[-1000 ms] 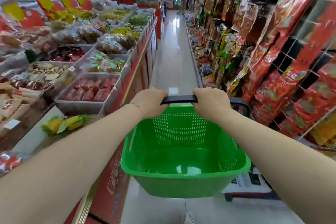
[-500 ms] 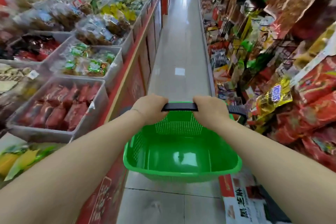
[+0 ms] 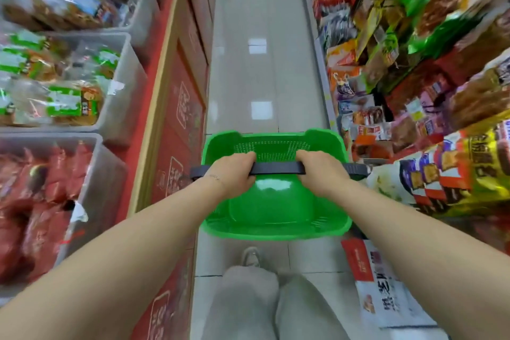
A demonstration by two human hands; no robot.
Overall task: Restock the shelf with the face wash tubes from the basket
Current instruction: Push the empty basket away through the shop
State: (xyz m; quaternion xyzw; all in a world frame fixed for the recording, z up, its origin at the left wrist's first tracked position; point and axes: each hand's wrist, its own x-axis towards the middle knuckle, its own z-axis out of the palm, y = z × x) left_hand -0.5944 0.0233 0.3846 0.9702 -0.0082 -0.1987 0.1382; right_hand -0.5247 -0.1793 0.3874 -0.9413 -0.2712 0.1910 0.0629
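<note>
A green plastic basket (image 3: 325, 226) hangs in front of me over the aisle floor, and nothing shows inside it. Its black handle (image 3: 276, 168) runs across the top. My left hand (image 3: 233, 172) grips the handle's left part. My right hand (image 3: 321, 174) grips the right part. Both arms reach forward from the bottom corners of the view. No face wash tubes are visible anywhere.
A red counter (image 3: 176, 107) with clear bins of packaged snacks (image 3: 69, 91) lines the left. Hanging snack bags (image 3: 414, 50) fill the rack on the right. A narrow tiled aisle (image 3: 256, 50) runs ahead. A printed carton (image 3: 386, 292) lies on the floor at lower right. My grey trouser legs and a shoe (image 3: 249, 257) show below.
The view has tilted steeply downward; my legs and shoe now show. The basket hangs closer under me, and both hands keep their grip on the handle.
</note>
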